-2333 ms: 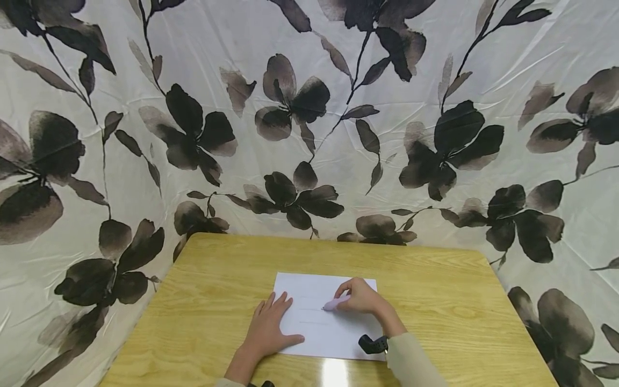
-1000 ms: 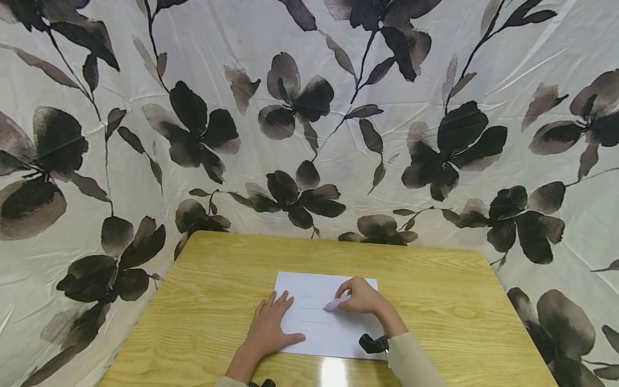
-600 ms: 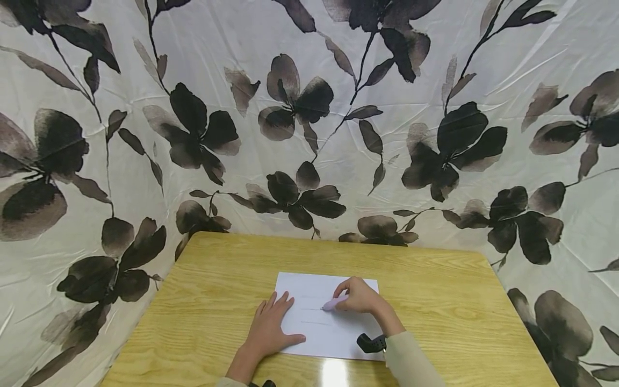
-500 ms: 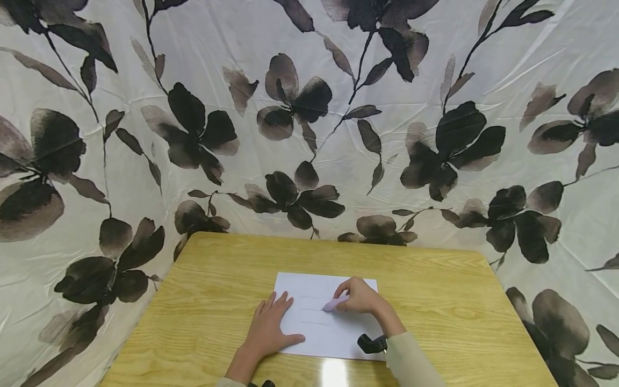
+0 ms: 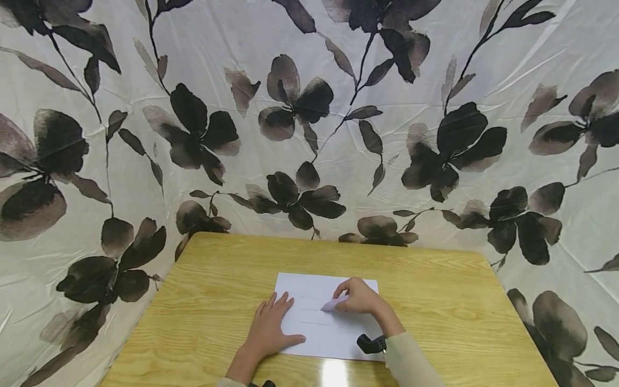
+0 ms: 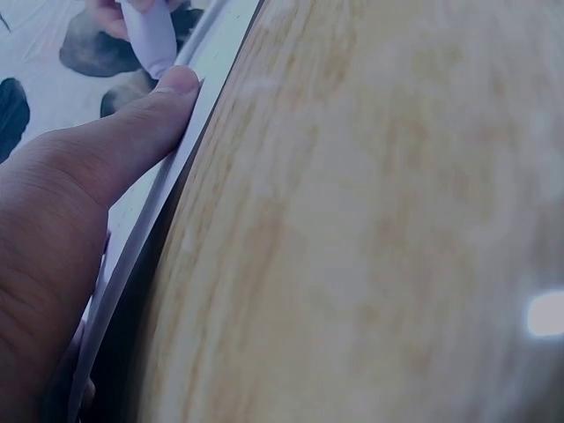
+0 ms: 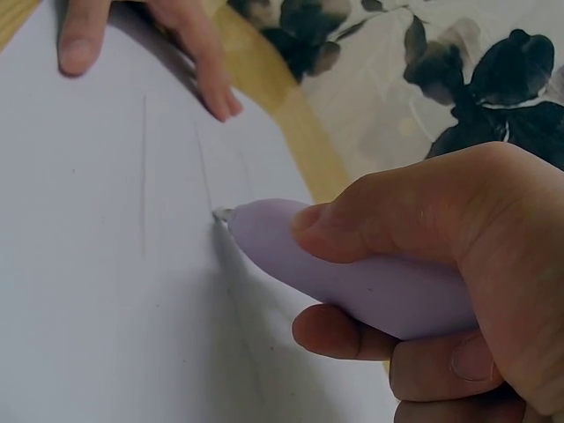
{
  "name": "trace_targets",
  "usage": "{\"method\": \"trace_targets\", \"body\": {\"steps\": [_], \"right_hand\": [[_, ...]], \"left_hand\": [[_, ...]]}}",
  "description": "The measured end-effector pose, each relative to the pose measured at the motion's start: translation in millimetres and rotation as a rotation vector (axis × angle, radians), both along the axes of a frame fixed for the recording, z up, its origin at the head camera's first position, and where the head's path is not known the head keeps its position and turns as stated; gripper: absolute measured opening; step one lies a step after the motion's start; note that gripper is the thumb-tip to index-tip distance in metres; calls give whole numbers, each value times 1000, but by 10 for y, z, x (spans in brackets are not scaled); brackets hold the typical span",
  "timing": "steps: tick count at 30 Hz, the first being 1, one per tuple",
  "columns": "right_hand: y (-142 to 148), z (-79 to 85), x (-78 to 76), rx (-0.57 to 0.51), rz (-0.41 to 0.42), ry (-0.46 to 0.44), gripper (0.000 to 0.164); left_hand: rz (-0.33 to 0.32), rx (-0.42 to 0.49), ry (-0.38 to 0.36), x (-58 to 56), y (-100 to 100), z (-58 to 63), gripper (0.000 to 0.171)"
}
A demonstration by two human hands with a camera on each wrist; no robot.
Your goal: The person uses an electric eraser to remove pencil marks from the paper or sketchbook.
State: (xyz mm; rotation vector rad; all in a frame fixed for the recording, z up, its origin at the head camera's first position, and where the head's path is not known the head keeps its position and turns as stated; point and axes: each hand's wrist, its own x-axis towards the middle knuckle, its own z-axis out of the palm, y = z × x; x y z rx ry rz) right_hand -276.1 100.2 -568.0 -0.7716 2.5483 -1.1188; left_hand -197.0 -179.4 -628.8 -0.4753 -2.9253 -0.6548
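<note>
A white sheet of paper (image 5: 338, 342) lies on the table with several faint pencil lines across it. My left hand (image 5: 269, 329) rests on the sheet's left side, fingers spread and thumb stretched along the near edge. In my right hand (image 5: 361, 298) is a chunky lilac electric eraser (image 7: 379, 295), gripped between thumb and curled fingers. Its small whitish tip (image 7: 222, 214) touches the paper at a pencil line in the right wrist view. The left wrist view shows my left thumb (image 6: 145, 123) on the paper, with the eraser (image 6: 152, 37) beyond it.
The yellow wood-grain table (image 5: 208, 279) extends around the paper. Behind and beside it hangs a white cloth (image 5: 367, 177) printed with dark flowers. A black wrist device (image 5: 371, 344) sits on my right wrist, above the paper's near right corner.
My right hand makes tiny back-and-forth shifts with the eraser along the middle line, now slightly left of a second ago. My left hand and the paper stay in place.
</note>
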Motion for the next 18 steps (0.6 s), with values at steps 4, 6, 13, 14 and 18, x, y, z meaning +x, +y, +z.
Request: {"method": "trace_targets", "body": {"steps": [4, 6, 13, 14, 18], "right_hand": [[18, 2, 5, 5, -6, -9, 12], [24, 5, 8, 10, -7, -11, 12], [1, -7, 8, 10, 2, 6, 12], [-4, -8, 7, 12, 2, 7, 13], [-19, 2, 5, 15, 3, 1, 12]], "left_hand": [[0, 10, 7, 4, -10, 10, 102], [4, 14, 10, 8, -16, 14, 102], [2, -4, 3, 7, -5, 19, 102], [0, -6, 2, 6, -1, 19, 102], [0, -1, -10, 13, 0, 23, 102]]}}
